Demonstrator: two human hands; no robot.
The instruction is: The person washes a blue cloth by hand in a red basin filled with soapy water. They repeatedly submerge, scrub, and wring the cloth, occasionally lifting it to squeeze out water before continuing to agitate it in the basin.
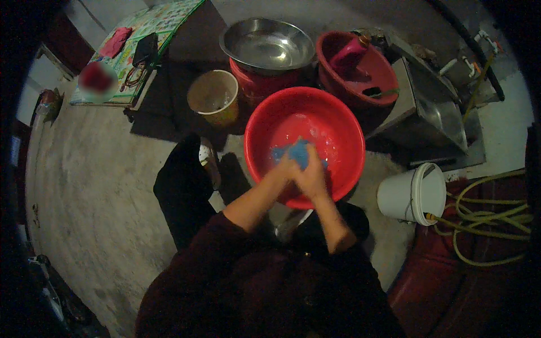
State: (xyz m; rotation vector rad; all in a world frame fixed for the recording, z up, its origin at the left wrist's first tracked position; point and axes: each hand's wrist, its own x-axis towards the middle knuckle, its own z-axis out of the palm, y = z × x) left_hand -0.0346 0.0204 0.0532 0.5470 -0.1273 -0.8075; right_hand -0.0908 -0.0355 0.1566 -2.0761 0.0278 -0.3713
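A blue cloth (300,153) is bunched between my two hands, over the inside of a red plastic basin (344,126). My left hand (288,167) grips it from the left, and my right hand (312,171) closes on it from the right, the two hands close together. Loose parts of the cloth stick out on both sides of my fingers. Wet, shiny spots and some suds show on the basin's floor. The fingertips are partly hidden by the cloth and blurred.
Behind the basin stand a beige bucket (213,93), a steel bowl (267,44) on a red tub, and a reddish tub (325,55) holding a pink bottle (351,53). To the right are a metal sink (439,114), a white bucket (397,194) and a coiled hose (482,219).
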